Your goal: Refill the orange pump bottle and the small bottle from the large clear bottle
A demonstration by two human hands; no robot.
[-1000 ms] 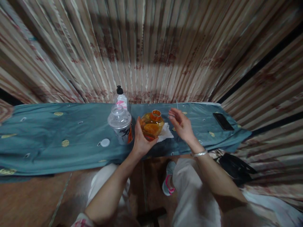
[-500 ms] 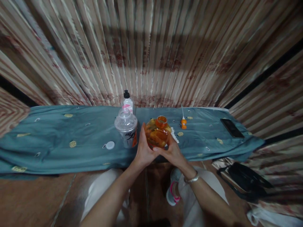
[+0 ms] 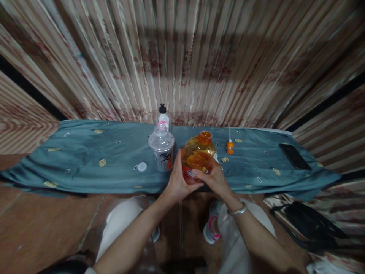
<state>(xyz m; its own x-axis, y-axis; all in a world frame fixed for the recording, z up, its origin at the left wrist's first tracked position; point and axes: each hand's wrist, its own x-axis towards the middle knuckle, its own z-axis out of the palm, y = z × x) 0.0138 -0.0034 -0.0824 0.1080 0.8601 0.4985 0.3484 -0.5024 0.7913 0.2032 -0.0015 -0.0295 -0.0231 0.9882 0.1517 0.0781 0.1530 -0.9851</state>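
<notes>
Head view. Both hands are wrapped round one squat, round-bodied orange translucent plastic bottle [image 3: 198,154] with an open orange neck. The left hand [image 3: 178,182] cups its left side and base; the right hand [image 3: 213,177] closes on its lower right, fingers across the label. The bottle sits at or just above the near edge of the blue-grey cloth-covered bench [image 3: 85,171], about midway along it; whether the base touches the cloth cannot be told.

Handling, as a judgement: liquid fills much of the body, so it is likely weighty for its size. The plastic wall probably gives under a squeeze, and with the neck uncapped a hard grip or a tilt could spill. The wide belly held low with both palms looks the safest hold; the smooth sides may be slippery.

Count:
- one clear plastic cup with domed lid [image 3: 161,146], just left of the bottle
- one small white bottle with black cap [image 3: 163,116] behind the cup, at the far edge
- one small white round cap [image 3: 142,166] left of the cup
- one orange nozzle with thin white tube [image 3: 229,142] to the right
- one dark phone [image 3: 294,156] near the right end
</notes>
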